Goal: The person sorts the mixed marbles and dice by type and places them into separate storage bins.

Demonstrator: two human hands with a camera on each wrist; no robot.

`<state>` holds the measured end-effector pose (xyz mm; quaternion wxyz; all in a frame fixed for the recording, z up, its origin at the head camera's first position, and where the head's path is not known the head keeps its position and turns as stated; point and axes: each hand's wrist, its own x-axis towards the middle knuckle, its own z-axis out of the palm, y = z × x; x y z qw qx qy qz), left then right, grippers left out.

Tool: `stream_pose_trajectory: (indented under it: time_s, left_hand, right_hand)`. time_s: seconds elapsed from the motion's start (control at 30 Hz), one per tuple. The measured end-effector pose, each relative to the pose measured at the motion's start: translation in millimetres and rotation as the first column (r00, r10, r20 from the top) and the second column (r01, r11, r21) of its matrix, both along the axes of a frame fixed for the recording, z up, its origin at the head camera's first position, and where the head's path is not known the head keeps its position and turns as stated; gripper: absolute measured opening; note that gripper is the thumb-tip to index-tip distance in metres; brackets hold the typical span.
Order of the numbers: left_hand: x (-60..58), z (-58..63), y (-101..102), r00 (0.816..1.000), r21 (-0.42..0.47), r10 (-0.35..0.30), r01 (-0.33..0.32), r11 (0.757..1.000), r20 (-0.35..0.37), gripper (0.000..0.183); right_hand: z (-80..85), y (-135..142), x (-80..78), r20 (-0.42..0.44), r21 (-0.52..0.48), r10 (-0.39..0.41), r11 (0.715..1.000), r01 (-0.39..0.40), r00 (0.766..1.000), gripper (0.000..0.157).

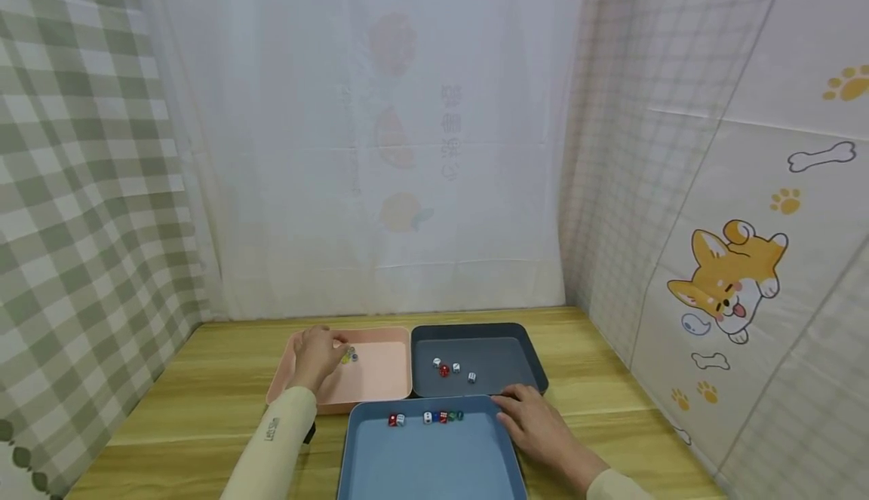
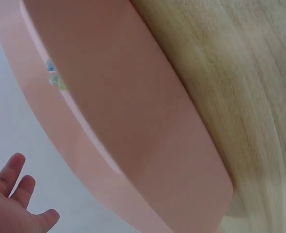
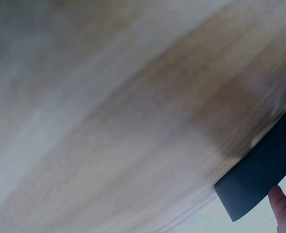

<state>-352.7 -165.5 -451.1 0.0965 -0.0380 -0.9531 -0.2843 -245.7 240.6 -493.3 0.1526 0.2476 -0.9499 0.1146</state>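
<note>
My left hand (image 1: 315, 357) is over the left side of the pink tray (image 1: 380, 375), fingers spread, and nothing shows between them in the left wrist view. Beside its fingertips a few small see-through yellowish and bluish pieces (image 1: 349, 355) lie in that tray; their exact kind is too small to tell. My right hand (image 1: 538, 424) is at the upper right corner of the light blue tray (image 1: 434, 466), close to the dark tray, with fingers loosely bent and nothing visible in them. Red, white, blue and green dice (image 1: 443, 416) line the light blue tray's far side.
The dark grey tray (image 1: 509, 360) adjoins the pink one and carries white dice (image 1: 456, 368) and a red die (image 1: 444, 370). All three trays stand on a wood-grain table (image 1: 170, 409). A checked curtain (image 1: 81, 145) hangs on the left, with pale cloths behind and right.
</note>
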Motion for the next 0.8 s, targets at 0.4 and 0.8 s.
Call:
stream_pose_trajectory:
  time_s: [0.4, 0.8]
  left_hand:
    - [3.2, 2.1, 16.3, 0.998, 0.049, -0.057, 0.058, 0.997, -0.032, 0.023]
    - [8.9, 7.9, 53.3, 0.982, 0.131, -0.175, 0.184, 0.974, -0.073, 0.02]
  right_hand:
    - [1.6, 0.0, 1.2, 0.004, -0.005, 0.011, 1.0, -0.011, 1.0, 0.029]
    - [3.9, -1.0, 2.5, 0.034, -0.008, -0.002, 1.0, 0.002, 0.999, 0.03]
